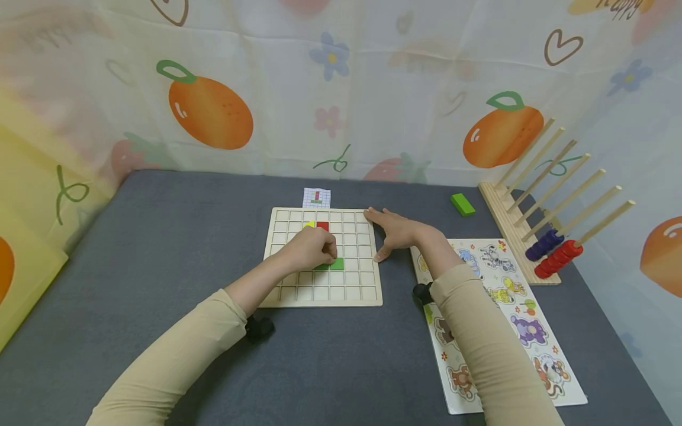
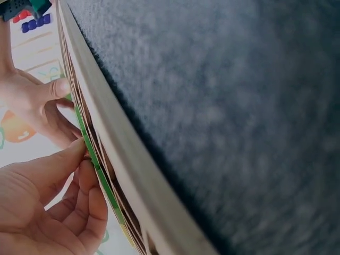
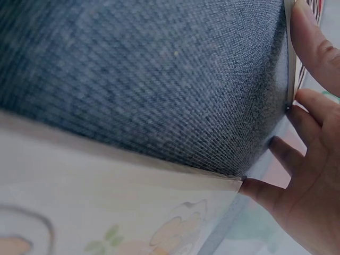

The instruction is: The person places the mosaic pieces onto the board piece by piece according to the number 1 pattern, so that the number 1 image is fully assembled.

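Note:
A wooden grid board (image 1: pixel 354 296) lies flat on the table. Yellow (image 1: pixel 309 225), red (image 1: pixel 322 226) and green tiles (image 1: pixel 337 264) show in its cells. My left hand (image 1: pixel 309 247) is over the middle of the board, thumb and index finger pinching at a green tile (image 2: pixel 108 187); the hand covers part of the tiles. Spread along the board's right edge, my right hand (image 1: pixel 396 229) touches the far right corner with its fingers and the side with its thumb (image 3: pixel 313 45). Behind the board lies a small card (image 1: pixel 317 198) with a coloured block pattern.
To the right, a picture board of cartoon animals (image 1: pixel 501 290) lies under my right forearm. Beyond it stands a wooden peg rack (image 1: pixel 511 228) with red beads (image 1: pixel 558 259) and dark blue beads (image 1: pixel 544 244). A loose green block (image 1: pixel 462 205) lies left of the rack.

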